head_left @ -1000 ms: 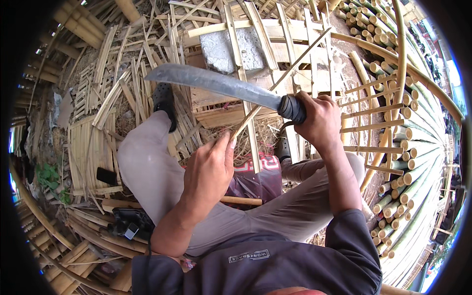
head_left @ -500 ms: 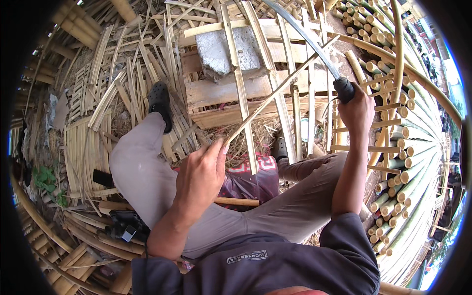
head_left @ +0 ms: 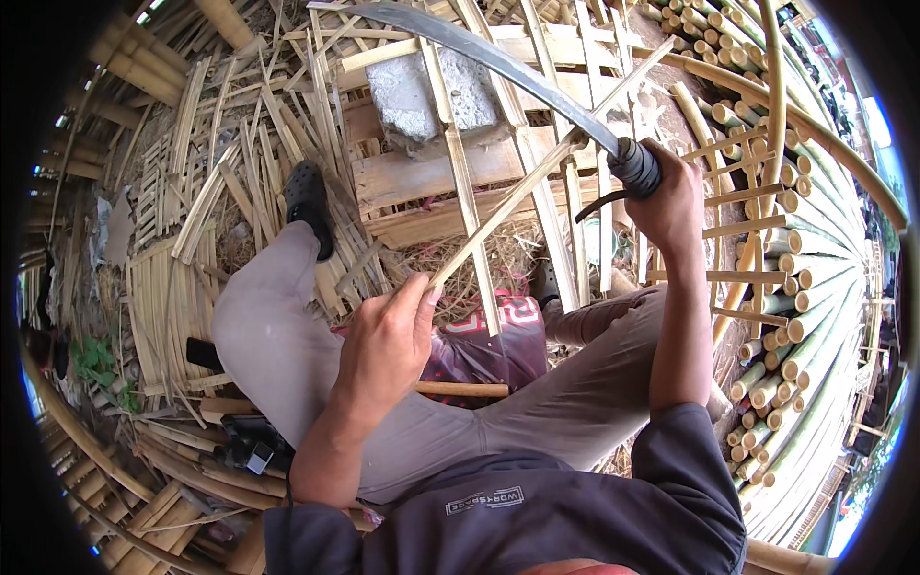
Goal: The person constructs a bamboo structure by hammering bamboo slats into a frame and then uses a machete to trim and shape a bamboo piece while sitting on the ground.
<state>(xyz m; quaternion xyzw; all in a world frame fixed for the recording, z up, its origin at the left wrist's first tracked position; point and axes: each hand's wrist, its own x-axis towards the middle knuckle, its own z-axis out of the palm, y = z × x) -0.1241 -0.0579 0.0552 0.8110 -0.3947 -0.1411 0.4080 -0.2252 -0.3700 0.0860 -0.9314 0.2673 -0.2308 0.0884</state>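
My left hand (head_left: 385, 335) is closed in a pinch on the near end of a thin bamboo strip (head_left: 508, 199), which slants up and away to the right. My right hand (head_left: 668, 195) grips the dark wrapped handle of a long curved machete (head_left: 498, 65). Its grey blade reaches to the far left, passing above the strip and several bamboo slats (head_left: 463, 182). A loose dark end of the wrapping hangs from the handle. The slats lie across wooden boards (head_left: 436, 180) in front of me, beside a rough concrete block (head_left: 407, 99).
Cut bamboo poles (head_left: 800, 326) are stacked at the right, ends toward me. Split slats (head_left: 163, 316) litter the ground at the left. A bamboo stick (head_left: 460, 389) lies over dark red printed cloth (head_left: 508, 356) between my legs. A black phone-like object (head_left: 202, 354) rests by my left knee.
The machete has swung so that its blade points further left, and my right hand has come slightly left and down. The strip in my left hand has shifted and tilted a little.
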